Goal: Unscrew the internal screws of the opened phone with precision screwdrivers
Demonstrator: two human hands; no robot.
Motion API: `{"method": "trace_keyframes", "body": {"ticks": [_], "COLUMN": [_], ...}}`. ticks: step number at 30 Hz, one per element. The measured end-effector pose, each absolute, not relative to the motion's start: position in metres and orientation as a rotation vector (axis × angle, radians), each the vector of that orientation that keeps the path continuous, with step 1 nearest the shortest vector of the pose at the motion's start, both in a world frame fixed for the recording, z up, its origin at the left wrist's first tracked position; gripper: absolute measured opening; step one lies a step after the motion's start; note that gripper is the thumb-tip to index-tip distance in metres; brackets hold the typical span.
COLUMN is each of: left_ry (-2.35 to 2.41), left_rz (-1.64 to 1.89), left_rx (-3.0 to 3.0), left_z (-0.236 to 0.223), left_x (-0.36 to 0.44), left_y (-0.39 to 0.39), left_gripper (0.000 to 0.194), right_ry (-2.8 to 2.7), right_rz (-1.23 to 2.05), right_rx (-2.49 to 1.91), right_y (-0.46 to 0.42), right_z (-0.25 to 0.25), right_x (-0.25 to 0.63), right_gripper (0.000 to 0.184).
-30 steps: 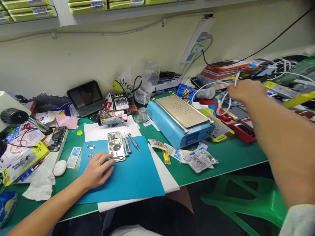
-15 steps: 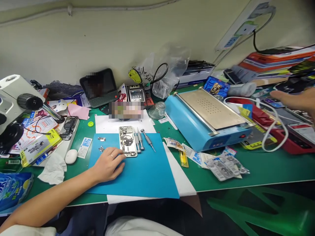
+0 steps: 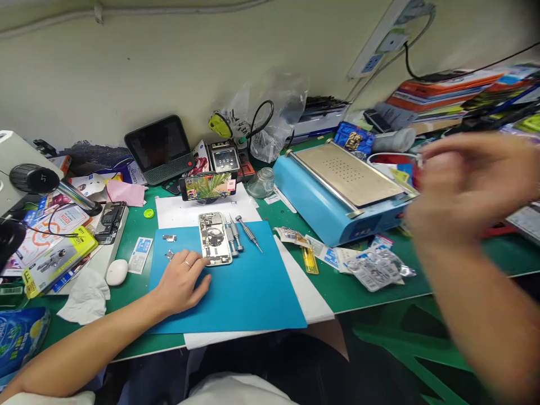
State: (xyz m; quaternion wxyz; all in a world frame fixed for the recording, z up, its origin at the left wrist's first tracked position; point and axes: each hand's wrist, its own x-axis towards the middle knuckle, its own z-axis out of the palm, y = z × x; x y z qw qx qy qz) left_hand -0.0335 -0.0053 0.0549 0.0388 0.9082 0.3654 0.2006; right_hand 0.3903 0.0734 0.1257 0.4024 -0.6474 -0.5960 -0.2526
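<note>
My left hand (image 3: pixel 181 281) lies flat on a blue mat (image 3: pixel 236 292), fingers loosely spread, its fingertips just below and beside an opened phone (image 3: pixel 214 238) whose insides show. Three small screwdrivers (image 3: pixel 238 233) lie to the right of the phone. Two tiny metal parts (image 3: pixel 169 246) sit on the mat left of it. My right hand (image 3: pixel 464 185) is raised in front of the blue heating plate machine (image 3: pixel 341 197), smeared by motion; its fingers cannot be made out.
A phone showing a video (image 3: pixel 207 186) stands behind the mat, a small dark screen (image 3: pixel 158 149) beyond it. A microscope (image 3: pixel 17 180) is at far left. Packets (image 3: pixel 371 270), a white cable and stacked boxes (image 3: pixel 439 95) crowd the right. A green stool (image 3: pixel 405 349) stands below the edge.
My right hand has pulled back from the clutter at the far right toward the middle, in front of the blue machine. The white cable is out of its grip. My left hand stayed put.
</note>
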Motion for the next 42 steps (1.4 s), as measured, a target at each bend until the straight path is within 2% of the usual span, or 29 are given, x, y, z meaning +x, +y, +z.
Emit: {"method": "trace_keyframes", "body": {"ticks": [1,4,5,7,12,16,19,23,32,42], "left_ry": [1.116,1.079,1.057,1.003,0.923,0.9,0.901,0.91,0.938,0.945], "left_rz": [0.604,0.575,0.567,0.553,0.526,0.516,0.498,0.456,0.421,0.378], "left_rx": [2.796,2.839,2.856,2.886,2.922,2.93,2.933,2.932,2.89,2.909], "left_z": [0.055,0.054,0.053,0.052,0.05,0.05,0.049,0.049,0.047,0.046], "left_x": [-0.034,-0.035,-0.035,-0.036,-0.036,-0.035,-0.034,-0.034,-0.036,-0.035], "left_y": [-0.006,-0.007,-0.007,-0.007,-0.005,-0.005,-0.005,-0.007,-0.008,-0.009], "left_gripper": [0.024,0.031,0.032,0.033,0.035,0.037,0.038,0.038,0.046,0.046], "right_ry": [-1.725,-2.168,-2.241,-2.321,-2.367,-2.313,-2.215,-2.055,-1.91,-1.901], "right_rz": [-0.476,-0.076,0.029,0.208,0.551,0.656,0.607,0.479,0.198,0.011], "right_rx": [-1.558,-1.437,-1.459,-1.553,-1.727,-1.684,-1.575,-1.356,-0.873,-0.652], "right_y": [0.06,0.04,0.041,0.052,0.088,0.09,0.086,0.081,0.072,0.066], "right_z": [0.118,0.096,0.091,0.082,0.075,0.071,0.069,0.065,0.05,0.05], "right_x": [0.364,0.296,0.28,0.258,0.244,0.243,0.245,0.246,0.239,0.236], "right_gripper": [0.092,0.04,0.03,0.024,0.035,0.036,0.04,0.057,0.067,0.072]}}
